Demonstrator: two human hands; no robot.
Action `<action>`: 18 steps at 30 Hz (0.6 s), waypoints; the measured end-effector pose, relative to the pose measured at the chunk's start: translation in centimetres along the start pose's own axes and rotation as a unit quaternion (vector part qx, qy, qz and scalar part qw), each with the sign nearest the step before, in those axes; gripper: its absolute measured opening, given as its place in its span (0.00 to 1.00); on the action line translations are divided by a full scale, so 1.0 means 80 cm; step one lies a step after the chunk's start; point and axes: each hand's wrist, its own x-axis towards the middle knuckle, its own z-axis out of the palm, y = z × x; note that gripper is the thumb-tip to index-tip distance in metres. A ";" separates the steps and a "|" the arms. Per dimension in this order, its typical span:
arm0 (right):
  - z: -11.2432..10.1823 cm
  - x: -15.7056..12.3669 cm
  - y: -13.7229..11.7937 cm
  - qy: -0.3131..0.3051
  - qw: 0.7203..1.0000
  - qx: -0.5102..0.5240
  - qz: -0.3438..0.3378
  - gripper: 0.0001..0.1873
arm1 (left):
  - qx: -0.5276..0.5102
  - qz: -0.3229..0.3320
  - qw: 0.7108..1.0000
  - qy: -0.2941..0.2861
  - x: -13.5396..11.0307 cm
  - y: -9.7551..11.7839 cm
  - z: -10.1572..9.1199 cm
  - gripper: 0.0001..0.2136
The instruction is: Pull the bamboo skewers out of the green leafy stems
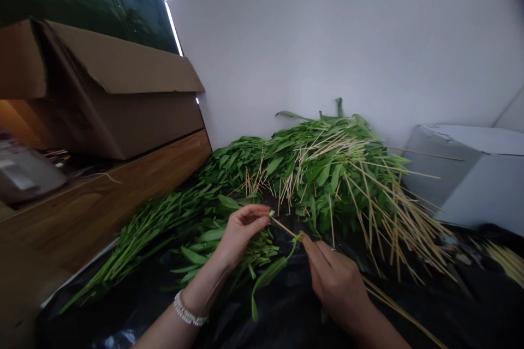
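My left hand [241,232] is closed in a pinch on the upper end of a thin wooden stick [282,226]. My right hand [333,278] pinches the stick's lower end, where a long green leaf [268,275] hangs down from my fingertips. Both hands hover over a black plastic sheet [286,311]. Just behind them lies a big pile of green leafy stems [315,169] mixed with several pale sticks [393,218]. A pearl bracelet [187,311] is on my left wrist.
A long bundle of green stems [139,240] lies at the left on the sheet. A wooden cabinet [102,202] carries a brown cardboard box [110,92] at the left. A grey box [470,174] stands at the right against the white wall.
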 end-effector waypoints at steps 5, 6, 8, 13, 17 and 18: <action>-0.003 0.002 -0.001 0.007 1.000 -0.005 -0.004 0.19 | 0.004 -0.049 0.999 -0.005 -0.001 0.007 -0.003 0.12; -0.002 0.002 -0.001 0.010 1.000 -0.005 -0.005 0.19 | 0.003 -0.054 0.999 -0.001 -0.001 0.007 -0.003 0.11; -0.002 0.001 -0.002 0.014 1.000 -0.003 -0.007 0.19 | 0.001 -0.059 0.998 -0.003 -0.001 0.007 -0.003 0.10; 0.000 -0.001 -0.004 0.014 1.000 0.001 -0.009 0.20 | 0.009 -0.060 0.998 -0.029 0.000 0.005 -0.005 0.09; -0.001 0.001 -0.006 0.016 1.000 -0.009 -0.011 0.19 | 0.030 -0.049 0.998 -0.035 0.000 0.005 -0.005 0.09; -0.002 0.001 -0.007 0.016 1.000 -0.011 -0.012 0.19 | 0.033 -0.048 0.998 -0.035 -0.001 0.005 -0.004 0.09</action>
